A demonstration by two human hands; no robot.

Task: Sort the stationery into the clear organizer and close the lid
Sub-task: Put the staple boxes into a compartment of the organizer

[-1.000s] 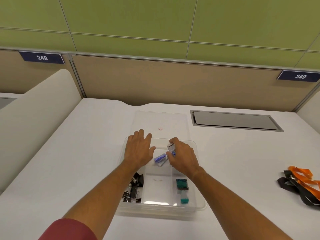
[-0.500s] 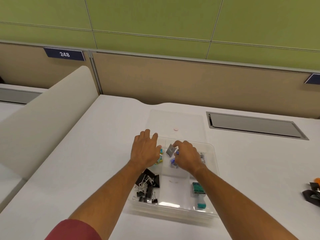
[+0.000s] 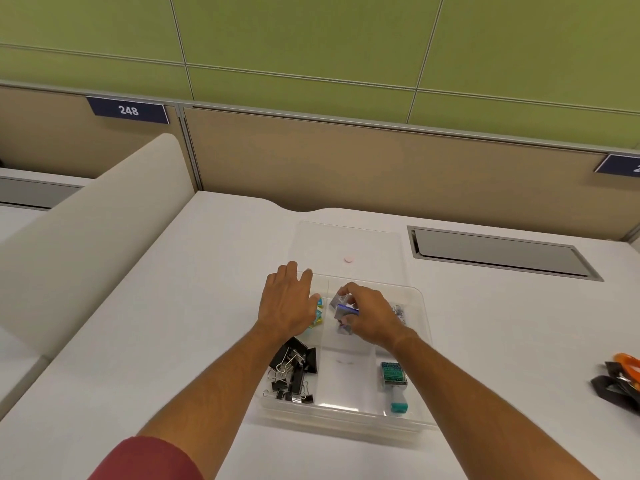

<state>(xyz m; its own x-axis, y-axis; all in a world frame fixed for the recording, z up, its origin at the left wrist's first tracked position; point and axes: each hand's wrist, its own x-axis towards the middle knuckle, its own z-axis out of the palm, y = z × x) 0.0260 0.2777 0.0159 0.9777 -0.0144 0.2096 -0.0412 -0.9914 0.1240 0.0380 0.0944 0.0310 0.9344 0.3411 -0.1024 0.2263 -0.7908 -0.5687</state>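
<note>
Staple boxes [image 3: 343,308], seemingly under right hand [image 3: 372,315]

Over the clear organizer [image 3: 420,344], the right hand [image 3: 372,315] pinches small silver-purple packets [image 3: 343,308]; the left hand [image 3: 285,303] lies flat.

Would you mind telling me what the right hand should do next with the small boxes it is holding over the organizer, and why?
Probably lower and release them. The right hand pinches small purple-and-silver boxes just above the middle compartment of the clear organizer, so setting them down there looks right; the lid lies open behind, and the left hand rests at the organizer's far left corner.
</note>
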